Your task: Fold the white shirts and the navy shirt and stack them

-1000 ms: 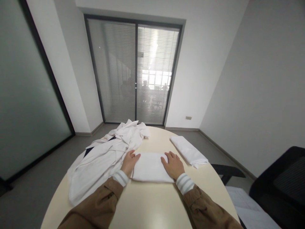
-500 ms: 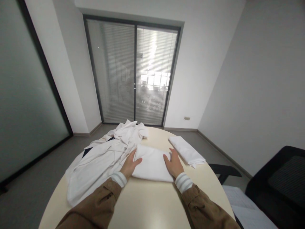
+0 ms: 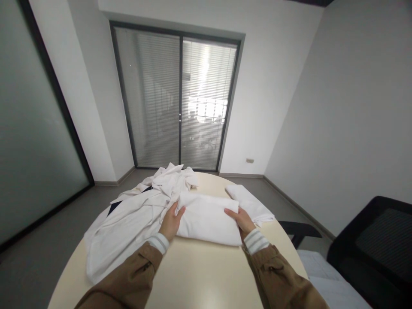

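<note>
A folded white cloth point(image 3: 207, 219) is between my two hands over the round table. My left hand point(image 3: 172, 222) grips its left side, thumb on top and fingers mostly hidden at the edge. On the right side my right hand point(image 3: 243, 219) holds it the same way, its thumb lying on the upper face and its fingers out of sight behind. Loose white garments point(image 3: 128, 231) lie in a rumpled heap beside my left hand, with a dark patch showing among them. Just beyond my right hand rests another folded white cloth point(image 3: 252, 205).
The cream round table point(image 3: 202, 274) carries all the cloth. A black chair point(image 3: 373, 249) stands at the right, with white, paper-like sheets point(image 3: 331, 279) by it. Behind the table are a glass door with blinds point(image 3: 180, 98) and white walls.
Both hands have gone from resting at the sides of the folded cloth to gripping its edges. Its right edge now looks raised and straighter, partly covering the other folded cloth.
</note>
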